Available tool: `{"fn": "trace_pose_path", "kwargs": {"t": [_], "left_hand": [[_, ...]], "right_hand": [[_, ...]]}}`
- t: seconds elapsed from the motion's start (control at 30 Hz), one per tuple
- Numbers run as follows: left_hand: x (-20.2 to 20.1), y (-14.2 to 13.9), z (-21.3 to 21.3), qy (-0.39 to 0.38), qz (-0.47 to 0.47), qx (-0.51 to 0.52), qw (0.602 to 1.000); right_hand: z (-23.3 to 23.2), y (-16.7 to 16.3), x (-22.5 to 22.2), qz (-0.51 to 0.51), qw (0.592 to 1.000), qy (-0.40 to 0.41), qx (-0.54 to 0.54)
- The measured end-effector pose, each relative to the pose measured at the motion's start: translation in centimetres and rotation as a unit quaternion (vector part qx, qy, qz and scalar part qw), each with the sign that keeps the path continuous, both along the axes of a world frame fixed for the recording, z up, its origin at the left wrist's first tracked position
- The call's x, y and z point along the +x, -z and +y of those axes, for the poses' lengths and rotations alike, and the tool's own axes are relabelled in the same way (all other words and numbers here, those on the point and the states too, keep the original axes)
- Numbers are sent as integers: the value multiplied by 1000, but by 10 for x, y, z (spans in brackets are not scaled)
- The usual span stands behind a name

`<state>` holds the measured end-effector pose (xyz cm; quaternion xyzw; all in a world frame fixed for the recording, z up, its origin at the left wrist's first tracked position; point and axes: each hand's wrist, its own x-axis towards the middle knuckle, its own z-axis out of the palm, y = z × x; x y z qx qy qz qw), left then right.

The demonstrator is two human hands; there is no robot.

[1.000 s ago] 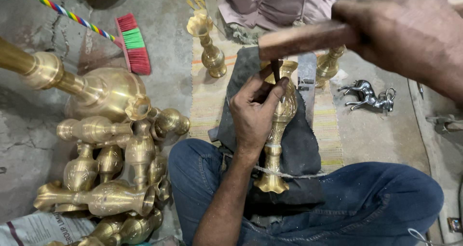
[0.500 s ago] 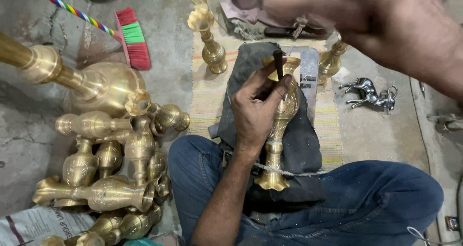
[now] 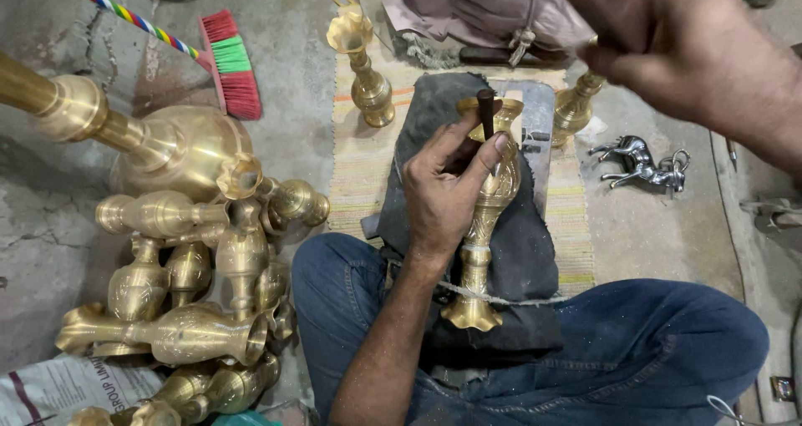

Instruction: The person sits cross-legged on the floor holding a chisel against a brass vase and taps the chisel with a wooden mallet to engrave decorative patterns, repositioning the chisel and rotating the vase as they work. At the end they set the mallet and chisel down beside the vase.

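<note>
Seated person, legs in blue jeans (image 3: 635, 351). Brass vase (image 3: 486, 209) lies lengthwise on a dark cloth pad (image 3: 526, 251), flared foot near, mouth far; a cord (image 3: 501, 299) crosses its stem. Left hand (image 3: 447, 196) rests on the vase's body, fingers pinching a short dark punch (image 3: 485, 113) upright at the neck. Right hand (image 3: 668, 38) raised at far right, closed grip, blurred; what it holds is unclear. Left: heap of brass vases (image 3: 184, 267) on the concrete floor (image 3: 50, 192). Far: red-and-green broom (image 3: 228, 63). Right: small silver horse figure (image 3: 639, 160).
</note>
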<state>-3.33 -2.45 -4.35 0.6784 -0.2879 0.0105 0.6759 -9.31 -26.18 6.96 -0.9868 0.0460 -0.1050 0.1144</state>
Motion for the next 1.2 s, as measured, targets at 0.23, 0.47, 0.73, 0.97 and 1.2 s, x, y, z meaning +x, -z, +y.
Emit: {"fn": "trace_pose_path", "kwargs": {"t": [0.23, 0.47, 0.73, 0.97, 1.2], "left_hand": [[-1, -2, 2, -1, -12, -4, 1000], [-1, -2, 3, 11, -11, -19, 1000], [-16, 3, 9, -52, -93, 3, 994], [-6, 3, 8, -7, -44, 3, 999], [-6, -2, 7, -23, -61, 20, 998]], "right_hand": [[8, -7, -2, -7, 987, -34, -154], [12, -7, -9, -32, 997, -25, -60], [22, -12, -9, 10, 993, -18, -118], [30, -25, -7, -5, 966, 3, -259], [14, -16, -5, -48, 971, -47, -230]]}}
